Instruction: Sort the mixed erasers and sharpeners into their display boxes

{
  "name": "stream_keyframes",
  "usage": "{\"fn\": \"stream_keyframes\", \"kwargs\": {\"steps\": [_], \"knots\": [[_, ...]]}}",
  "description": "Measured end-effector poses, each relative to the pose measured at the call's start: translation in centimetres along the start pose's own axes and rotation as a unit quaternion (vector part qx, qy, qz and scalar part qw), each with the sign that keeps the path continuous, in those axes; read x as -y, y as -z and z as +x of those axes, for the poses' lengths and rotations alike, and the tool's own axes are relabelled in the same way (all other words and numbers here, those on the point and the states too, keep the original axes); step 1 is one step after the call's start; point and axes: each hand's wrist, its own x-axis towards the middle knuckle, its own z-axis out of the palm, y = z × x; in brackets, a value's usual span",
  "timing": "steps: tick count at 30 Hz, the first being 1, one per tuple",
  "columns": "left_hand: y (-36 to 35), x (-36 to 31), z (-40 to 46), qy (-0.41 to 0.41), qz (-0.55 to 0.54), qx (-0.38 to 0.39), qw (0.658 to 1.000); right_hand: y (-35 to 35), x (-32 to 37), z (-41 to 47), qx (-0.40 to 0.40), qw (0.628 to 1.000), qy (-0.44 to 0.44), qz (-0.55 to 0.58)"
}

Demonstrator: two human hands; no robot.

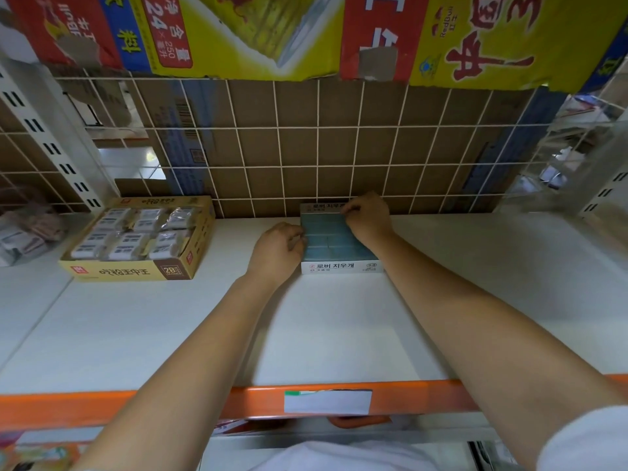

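Reaching to the back of the white shelf (339,334), both hands work at the white box (341,266) of blue-grey erasers (326,237), which stands against the wire grid (306,147). The box's long axis runs away from the person, front label toward them. The left hand (277,251) lies at the box's left edge about halfway along, fingers curled against the side and the outer erasers. The right hand (368,217) sits over the far right corner, fingers bent down onto the erasers there; whether it pinches one or only presses cannot be told. Neither hand is plainly nearer. The erasers lie flat in packed rows and fill the box. Well apart to the left, a yellow box (136,271) holds wrapped erasers (132,232) in rows, also nearly full. Loose packets (23,232) lie at the far left edge
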Motion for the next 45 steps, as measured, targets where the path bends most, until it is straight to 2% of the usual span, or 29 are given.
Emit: {"fn": "stream_keyframes", "kwargs": {"steps": [2,4,6,8,11,15,19,36,41,45], "knots": [[-0.2,-0.3,-0.5,0.02,-0.065,-0.014,0.998,1.1,-0.4,-1.4,-0.049,0.998,0.011,0.033],[-0.2,-0.7,-1.0,0.042,-0.149,0.0,0.988,2.5,-1.1,-2.9,-0.035,0.999,-0.002,0.036],[-0.2,-1.0,-1.7,0.05,-0.226,0.056,0.971,3.5,-2.4,-4.8,0.05,0.996,-0.053,0.056],[-0.4,-0.7,-1.9,0.038,-0.248,0.105,0.962,3.6,-3.7,-6.2,0.141,0.984,-0.071,0.087],[-0.6,-0.7,-2.0,0.019,-0.161,0.111,0.98,2.9,-4.9,-6.5,0.182,0.978,-0.069,0.078],[-0.4,-0.5,-2.1,-0.008,-0.055,0.067,0.996,2.2,-4.7,-6.3,0.142,0.99,-0.011,0.016],[0.8,1.0,-2.4,0.015,-0.003,0.056,0.998,0.8,-3.9,-6.7,0.136,0.99,0.042,0.003],[3.7,2.9,-2.2,0.049,0.031,0.058,0.997,-2.5,-1.8,-5.1,0.141,0.988,0.055,0.004],[4.0,2.4,-2.4,0.053,0.019,0.088,0.994,-2.5,-1.6,-5.5,0.153,0.986,0.062,-0.024],[5.5,0.8,-2.6,0.051,-0.006,0.108,0.993,-2.0,-1.1,-5.6,0.135,0.983,0.1,-0.074]]}}
